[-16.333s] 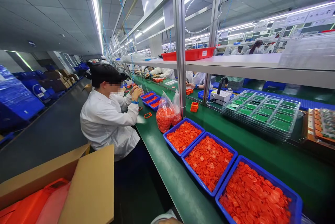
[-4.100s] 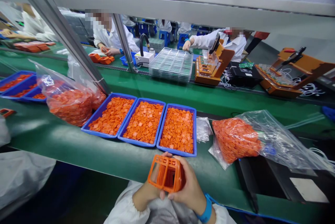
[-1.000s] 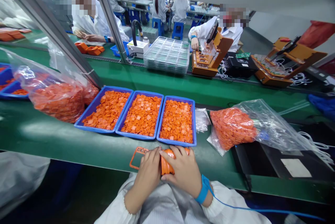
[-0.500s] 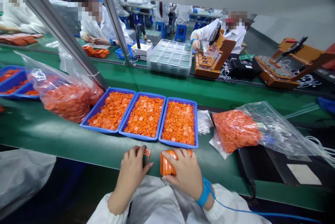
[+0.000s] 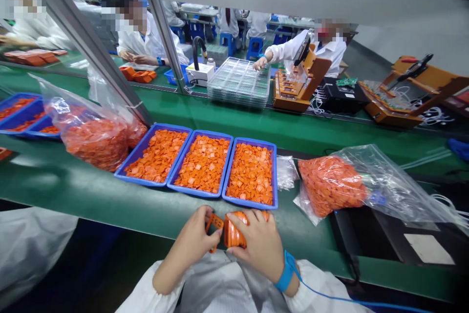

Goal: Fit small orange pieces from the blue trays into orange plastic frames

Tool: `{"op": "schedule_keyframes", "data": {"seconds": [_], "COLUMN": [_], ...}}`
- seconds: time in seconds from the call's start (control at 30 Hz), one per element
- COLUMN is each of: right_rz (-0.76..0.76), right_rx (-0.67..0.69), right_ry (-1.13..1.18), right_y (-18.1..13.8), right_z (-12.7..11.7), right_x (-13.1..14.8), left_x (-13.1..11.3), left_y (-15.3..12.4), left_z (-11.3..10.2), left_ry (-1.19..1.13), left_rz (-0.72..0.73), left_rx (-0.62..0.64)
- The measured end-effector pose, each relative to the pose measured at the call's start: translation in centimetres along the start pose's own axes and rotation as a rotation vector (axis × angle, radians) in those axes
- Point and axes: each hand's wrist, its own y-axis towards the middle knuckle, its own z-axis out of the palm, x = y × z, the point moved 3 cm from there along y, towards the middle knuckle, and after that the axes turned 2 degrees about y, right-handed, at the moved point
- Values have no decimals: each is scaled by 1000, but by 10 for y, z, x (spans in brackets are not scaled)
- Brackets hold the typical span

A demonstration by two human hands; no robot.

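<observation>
We see matt green belt [image 5: 91, 196], glossy blue plastic trays [image 5: 250, 202] of orange plastic parts [image 5: 251, 174], crinkled clear plastic bags [image 5: 388, 183], smooth grey metal frame [image 5: 91, 49], white cloth sleeves [image 5: 234, 288].

I see three blue trays [image 5: 273, 171] of orange parts on the green desk [image 5: 73, 191], clear bags [image 5: 330, 183] of parts either side, co-workers [image 5: 146, 42] opposite.

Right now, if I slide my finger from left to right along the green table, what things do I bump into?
Bag of orange pieces → left blue tray → middle blue tray → right blue tray → small clear bag → another bag of orange pieces.
</observation>
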Motion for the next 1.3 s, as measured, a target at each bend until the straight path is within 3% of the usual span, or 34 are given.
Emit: {"op": "schedule_keyframes", "data": {"seconds": [0.1,0.23,0.33,0.57,0.7,0.83,1.03,1.3], "right_rz": [6,19,18,1,3,19,23,-41], "right_rx": [10,16,10,16,12,-12,-31,50], "right_ry": [1,-13,-9,30,59,42,34,35], "right_y": [0,0,-1,-2,-1,0,-1,-6], "right_z": [0,0,2,5,4,5,10,4], "right_x": [0,0,0,-3,-3,-2,-2,-8], "left_x": [-1,-6,-7,-8,-4,1,7,3], "left_y": [6,8,4,-5,-8,-12,-12,-3], "left_z": [7,18,22,29,41,53,59,63], "left_ry": [-289,-399,-357,-181,-106,-115,-62,1], "left_rz": [-35,16,66,183,250,423,614,616], "left_rx": [67,121,132,32,-91,-180,-136,-89]}}
